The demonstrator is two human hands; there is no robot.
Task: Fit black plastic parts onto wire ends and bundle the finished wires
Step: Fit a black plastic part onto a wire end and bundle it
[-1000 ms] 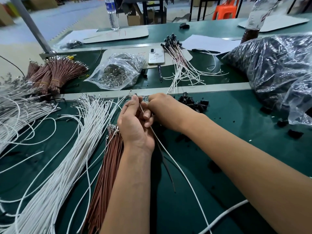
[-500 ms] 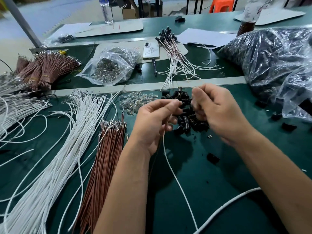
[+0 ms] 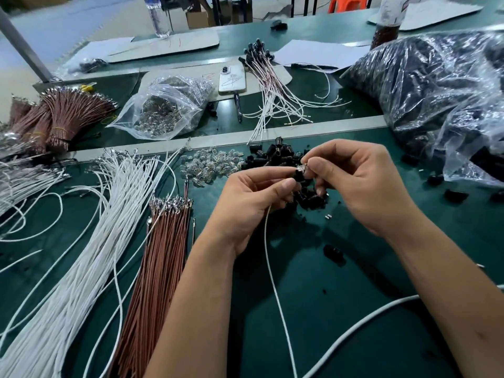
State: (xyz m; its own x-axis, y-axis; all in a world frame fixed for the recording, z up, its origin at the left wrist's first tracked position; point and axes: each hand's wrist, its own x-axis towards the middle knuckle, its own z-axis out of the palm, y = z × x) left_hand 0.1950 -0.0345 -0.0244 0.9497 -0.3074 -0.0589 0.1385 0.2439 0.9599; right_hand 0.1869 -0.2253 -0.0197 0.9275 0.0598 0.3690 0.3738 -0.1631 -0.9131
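Left hand (image 3: 253,197) pinches one white wire (image 3: 275,268), right hand (image 3: 351,178) grips a small clear piece at its tip, finished wires (image 3: 270,85) few beyond, loose white wires (image 3: 90,241) many alongside.

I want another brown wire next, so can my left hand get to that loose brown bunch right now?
Probably not yet: the left hand is pinching a white wire. The brown bunch lies uncovered just beside it.

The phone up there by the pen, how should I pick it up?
The phone lies flat, camera side up, on the pale board, long edges running away from you. Come from above and pinch its two long edges. The pen touches its near end, so I would avoid grabbing there.
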